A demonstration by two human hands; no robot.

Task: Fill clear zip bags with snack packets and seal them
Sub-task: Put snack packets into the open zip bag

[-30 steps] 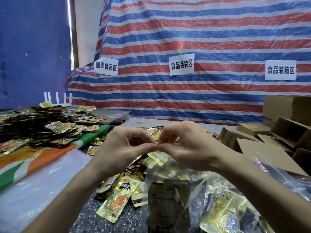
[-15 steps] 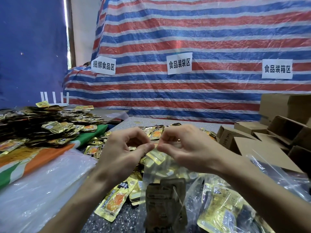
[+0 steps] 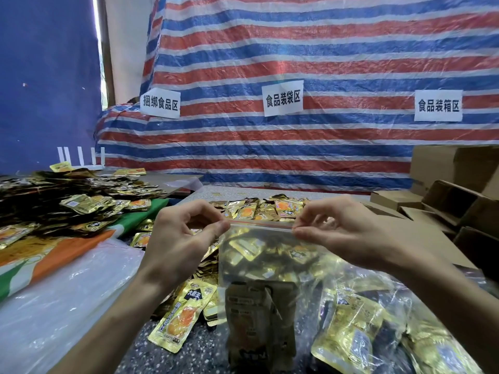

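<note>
A clear zip bag (image 3: 259,255) hangs upright in front of me, with brown and gold snack packets (image 3: 260,317) inside at its bottom. Its red zip strip runs level between my hands. My left hand (image 3: 183,238) pinches the strip's left end between thumb and forefinger. My right hand (image 3: 340,233) pinches the right end the same way. Loose gold snack packets (image 3: 259,209) lie heaped on the speckled table (image 3: 205,349) behind and under the bag.
A large heap of gold packets (image 3: 67,201) covers a striped cloth at left. White plastic sheeting (image 3: 54,300) lies at lower left. Filled clear bags (image 3: 378,327) lie at lower right. Flat and open cardboard boxes (image 3: 456,201) stand at right. A striped tarp with paper signs hangs behind.
My hands, pinched together at the middle of the zip strip, have slid apart to its two ends. The strip now lies stretched flat between them.
</note>
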